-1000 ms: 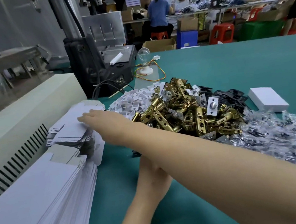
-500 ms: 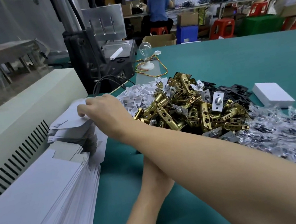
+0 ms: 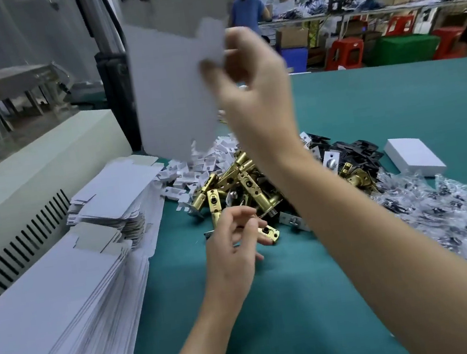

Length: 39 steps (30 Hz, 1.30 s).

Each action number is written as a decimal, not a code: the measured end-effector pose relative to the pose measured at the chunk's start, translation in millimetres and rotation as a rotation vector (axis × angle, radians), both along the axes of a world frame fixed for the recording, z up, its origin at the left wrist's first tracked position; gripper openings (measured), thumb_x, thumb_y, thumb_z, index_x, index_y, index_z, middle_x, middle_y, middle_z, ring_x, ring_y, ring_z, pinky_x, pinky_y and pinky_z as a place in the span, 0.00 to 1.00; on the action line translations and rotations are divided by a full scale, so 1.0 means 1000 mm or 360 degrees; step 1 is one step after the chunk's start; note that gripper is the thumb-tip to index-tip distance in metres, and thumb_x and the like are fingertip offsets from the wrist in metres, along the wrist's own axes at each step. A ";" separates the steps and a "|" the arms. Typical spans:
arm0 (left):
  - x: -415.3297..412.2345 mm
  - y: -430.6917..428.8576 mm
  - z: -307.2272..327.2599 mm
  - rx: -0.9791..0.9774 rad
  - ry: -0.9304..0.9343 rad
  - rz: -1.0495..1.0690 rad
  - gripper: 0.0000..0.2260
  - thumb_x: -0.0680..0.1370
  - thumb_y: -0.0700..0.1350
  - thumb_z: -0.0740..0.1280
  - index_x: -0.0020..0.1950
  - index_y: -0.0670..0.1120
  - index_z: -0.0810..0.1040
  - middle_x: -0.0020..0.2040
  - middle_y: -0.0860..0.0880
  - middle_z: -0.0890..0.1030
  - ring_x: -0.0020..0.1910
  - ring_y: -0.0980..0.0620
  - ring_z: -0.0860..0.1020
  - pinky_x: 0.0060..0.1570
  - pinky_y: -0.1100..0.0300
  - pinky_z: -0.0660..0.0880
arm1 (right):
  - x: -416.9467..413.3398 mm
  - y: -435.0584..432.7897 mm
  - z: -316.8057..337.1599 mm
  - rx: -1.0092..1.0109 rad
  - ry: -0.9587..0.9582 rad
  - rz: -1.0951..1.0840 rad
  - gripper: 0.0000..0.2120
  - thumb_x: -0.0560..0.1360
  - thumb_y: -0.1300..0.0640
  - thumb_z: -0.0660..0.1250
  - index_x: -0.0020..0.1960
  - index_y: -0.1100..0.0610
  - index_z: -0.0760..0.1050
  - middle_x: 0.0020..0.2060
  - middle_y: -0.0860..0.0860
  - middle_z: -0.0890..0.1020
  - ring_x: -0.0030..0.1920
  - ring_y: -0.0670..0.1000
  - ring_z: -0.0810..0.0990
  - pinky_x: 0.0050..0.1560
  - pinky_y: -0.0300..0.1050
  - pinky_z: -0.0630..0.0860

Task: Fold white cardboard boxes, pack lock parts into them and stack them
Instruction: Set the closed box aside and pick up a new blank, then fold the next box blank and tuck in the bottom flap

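White cardboard, a flat die-cut box blank [image 3: 174, 95], hangs upright in the air above the far end of the parts heap, well clear of the stack of blanks [image 3: 115, 192] at the left of the green table [image 3: 394, 102]. The right hand [image 3: 253, 85] pinches the blank at its right edge, beside a notched flap, thumb on the near face and fingers curled behind. The sheet looks light and thin, stiff enough to stand from one edge yet easy to crease, so it is best held near the score lines and flaps. The left hand [image 3: 232, 248] hovers low over the table with its fingers loosely curled by a brass latch bolt [image 3: 269, 233] at the edge of the brass pile [image 3: 244, 181]; whether it grips the bolt cannot be told. A finished white box [image 3: 415, 156] lies at the right.
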<state>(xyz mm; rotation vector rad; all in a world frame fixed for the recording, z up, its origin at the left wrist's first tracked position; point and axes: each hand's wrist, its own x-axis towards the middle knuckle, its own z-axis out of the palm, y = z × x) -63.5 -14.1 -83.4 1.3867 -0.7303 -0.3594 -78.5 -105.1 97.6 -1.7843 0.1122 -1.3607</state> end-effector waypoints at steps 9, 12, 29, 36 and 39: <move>0.003 0.007 0.017 -0.0076 0.0969 -0.0576 0.34 0.83 0.66 0.56 0.69 0.37 0.79 0.67 0.37 0.81 0.65 0.41 0.80 0.62 0.46 0.78 | -0.121 -0.030 -0.099 0.1017 0.0412 0.0218 0.09 0.82 0.63 0.66 0.57 0.52 0.82 0.51 0.48 0.88 0.50 0.47 0.86 0.47 0.41 0.83; 0.000 0.012 0.019 0.0012 0.0888 -0.0978 0.34 0.76 0.71 0.62 0.71 0.49 0.81 0.71 0.44 0.80 0.69 0.45 0.80 0.61 0.52 0.80 | -0.128 -0.029 -0.129 0.1113 0.0512 0.0151 0.08 0.81 0.60 0.68 0.58 0.52 0.82 0.50 0.48 0.88 0.50 0.48 0.86 0.49 0.43 0.84; -0.006 0.023 0.021 0.0226 0.0624 -0.1316 0.32 0.79 0.67 0.66 0.79 0.54 0.70 0.73 0.58 0.78 0.72 0.57 0.76 0.67 0.62 0.74 | -0.122 -0.016 -0.159 0.0538 0.0728 0.0256 0.22 0.77 0.42 0.68 0.69 0.29 0.71 0.61 0.35 0.79 0.61 0.41 0.78 0.53 0.38 0.78; -0.012 0.031 0.035 0.0436 0.0632 -0.1170 0.49 0.62 0.79 0.72 0.71 0.48 0.67 0.58 0.60 0.86 0.57 0.60 0.85 0.54 0.67 0.79 | -0.124 -0.016 -0.157 0.0490 0.0773 0.0231 0.18 0.74 0.38 0.69 0.63 0.33 0.74 0.60 0.31 0.75 0.60 0.41 0.76 0.56 0.61 0.80; -0.014 0.030 0.036 0.0448 0.0588 -0.1155 0.49 0.60 0.80 0.73 0.70 0.49 0.71 0.59 0.58 0.87 0.58 0.58 0.85 0.55 0.65 0.79 | -0.124 -0.016 -0.157 0.0468 0.0763 0.0211 0.17 0.72 0.36 0.69 0.60 0.36 0.75 0.61 0.34 0.75 0.62 0.43 0.75 0.57 0.60 0.79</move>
